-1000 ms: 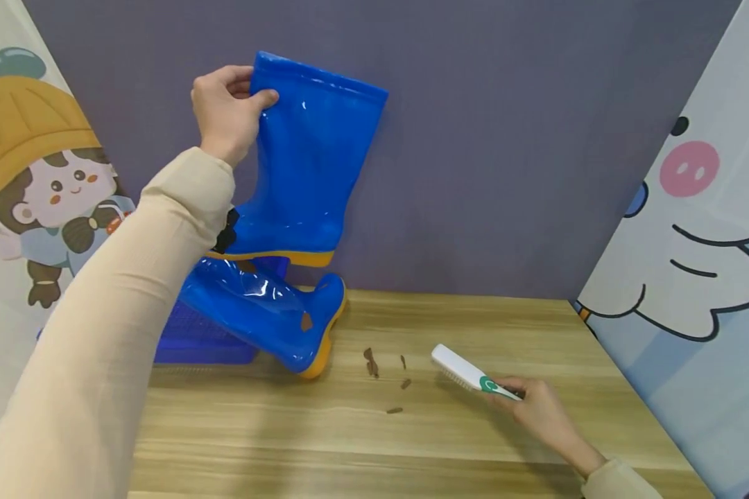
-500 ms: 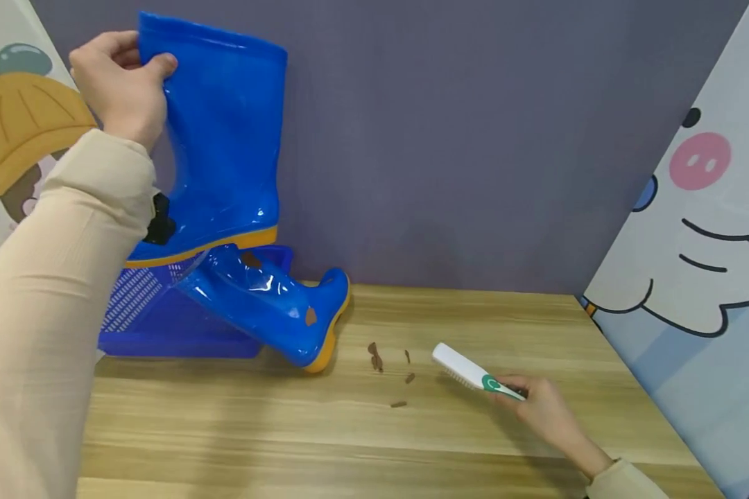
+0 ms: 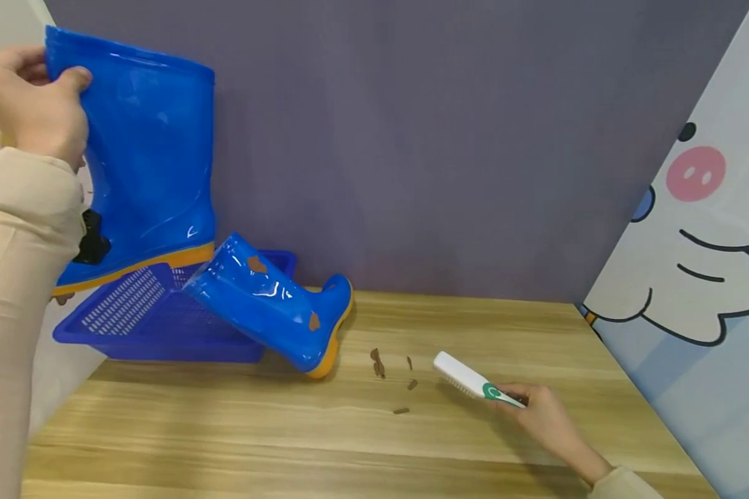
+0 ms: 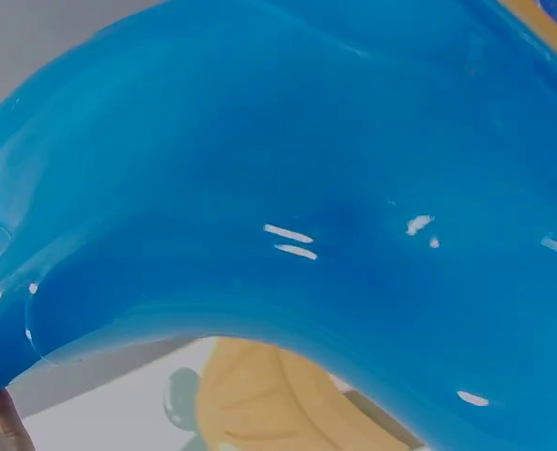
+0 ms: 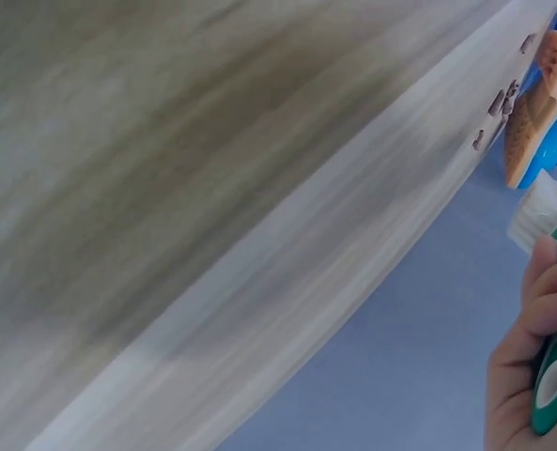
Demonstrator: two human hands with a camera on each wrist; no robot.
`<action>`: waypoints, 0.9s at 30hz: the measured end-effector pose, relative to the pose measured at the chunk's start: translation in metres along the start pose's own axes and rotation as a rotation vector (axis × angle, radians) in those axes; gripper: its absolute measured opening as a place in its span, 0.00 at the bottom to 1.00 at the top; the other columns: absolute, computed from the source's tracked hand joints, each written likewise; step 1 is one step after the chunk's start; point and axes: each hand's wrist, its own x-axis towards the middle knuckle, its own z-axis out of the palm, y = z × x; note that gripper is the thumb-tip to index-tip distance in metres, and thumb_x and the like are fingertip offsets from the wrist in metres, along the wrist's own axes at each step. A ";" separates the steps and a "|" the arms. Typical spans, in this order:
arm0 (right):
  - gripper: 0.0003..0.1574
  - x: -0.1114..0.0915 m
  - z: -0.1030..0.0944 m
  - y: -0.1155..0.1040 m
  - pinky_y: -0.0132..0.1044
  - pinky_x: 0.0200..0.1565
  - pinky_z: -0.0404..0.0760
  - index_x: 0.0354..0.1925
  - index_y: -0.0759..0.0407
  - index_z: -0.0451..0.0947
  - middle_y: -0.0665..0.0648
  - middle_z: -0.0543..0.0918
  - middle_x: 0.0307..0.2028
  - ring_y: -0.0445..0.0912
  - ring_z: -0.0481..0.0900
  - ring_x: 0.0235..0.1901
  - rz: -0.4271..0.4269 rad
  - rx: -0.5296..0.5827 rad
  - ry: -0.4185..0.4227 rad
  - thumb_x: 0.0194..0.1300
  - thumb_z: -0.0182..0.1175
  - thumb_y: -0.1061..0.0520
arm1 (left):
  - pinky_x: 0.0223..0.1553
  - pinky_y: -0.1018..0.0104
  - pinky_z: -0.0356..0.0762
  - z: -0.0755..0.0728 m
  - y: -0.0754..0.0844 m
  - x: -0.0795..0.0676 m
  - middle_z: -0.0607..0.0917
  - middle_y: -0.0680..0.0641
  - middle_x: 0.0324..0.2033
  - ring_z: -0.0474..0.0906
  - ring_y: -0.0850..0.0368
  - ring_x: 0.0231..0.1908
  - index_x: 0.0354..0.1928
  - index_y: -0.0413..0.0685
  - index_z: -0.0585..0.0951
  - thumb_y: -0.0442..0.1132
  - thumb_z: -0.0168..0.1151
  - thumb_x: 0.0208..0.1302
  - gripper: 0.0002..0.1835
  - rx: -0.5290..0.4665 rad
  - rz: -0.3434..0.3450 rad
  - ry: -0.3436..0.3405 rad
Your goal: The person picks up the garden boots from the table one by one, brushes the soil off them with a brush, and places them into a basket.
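My left hand [image 3: 40,114] pinches the top rim of a blue rain boot [image 3: 150,145] with a yellow sole. It hangs upright, partly in front of the purple-blue basket [image 3: 181,352]; its toe is partly hidden by my sleeve. In the left wrist view the boot's blue shaft [image 4: 259,169] fills most of the picture. A second blue boot [image 3: 274,312] with brown patches lies tilted, its shaft over the basket's edge and its sole facing right. My right hand [image 3: 546,419] grips the handle of a white and green brush [image 3: 462,374], bristles down, above the table.
Several brown bits [image 3: 377,363] lie on the wooden table [image 3: 274,443] between the second boot and the brush. A grey partition [image 3: 412,152] stands behind, and a panel with a cartoon pig [image 3: 695,173] borders the right side.
My left hand has carried the upright boot leftward, uncovering more of the basket and the second boot. The right hand with the brush has stayed nearly still.
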 end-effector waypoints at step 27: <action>0.18 -0.011 -0.013 0.018 0.26 0.29 0.76 0.39 0.59 0.83 0.57 0.86 0.36 0.38 0.79 0.31 0.046 -0.016 -0.016 0.48 0.70 0.54 | 0.57 0.73 0.67 0.012 -0.105 0.018 0.73 0.66 0.33 0.69 0.74 0.36 0.54 0.59 0.77 0.51 0.67 0.45 0.29 -0.135 -0.175 -0.014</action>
